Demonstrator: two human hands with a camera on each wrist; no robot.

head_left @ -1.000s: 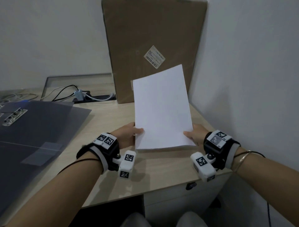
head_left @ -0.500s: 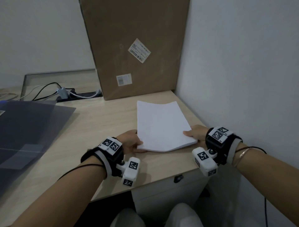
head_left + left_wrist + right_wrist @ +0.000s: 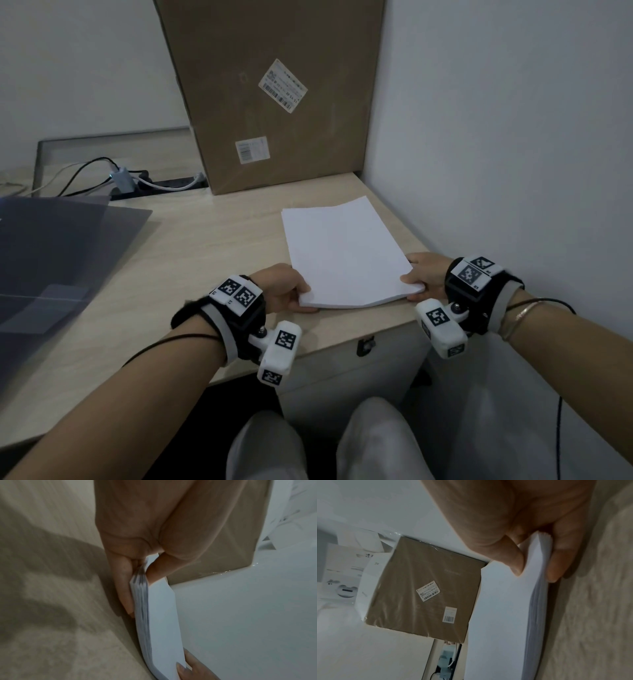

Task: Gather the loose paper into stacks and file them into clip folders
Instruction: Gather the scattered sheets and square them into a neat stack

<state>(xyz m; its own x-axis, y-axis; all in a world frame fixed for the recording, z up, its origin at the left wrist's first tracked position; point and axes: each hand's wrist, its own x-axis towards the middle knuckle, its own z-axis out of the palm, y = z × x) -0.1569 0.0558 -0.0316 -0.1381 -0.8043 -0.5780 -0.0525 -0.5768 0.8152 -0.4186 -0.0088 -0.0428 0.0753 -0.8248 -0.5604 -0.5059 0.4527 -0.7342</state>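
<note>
The left hand pinches the near left corner of the paper stack, thumb on top and fingers beneath. The right hand pinches the near right corner the same way. Between them the stack lies on the counter, its near edge bowed. Beyond the hands stands a cardboard box; left of the left hand lies a dark folder.

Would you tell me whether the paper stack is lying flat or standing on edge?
Nearly flat: the paper stack lies along the desk, near corners pinched.
</note>
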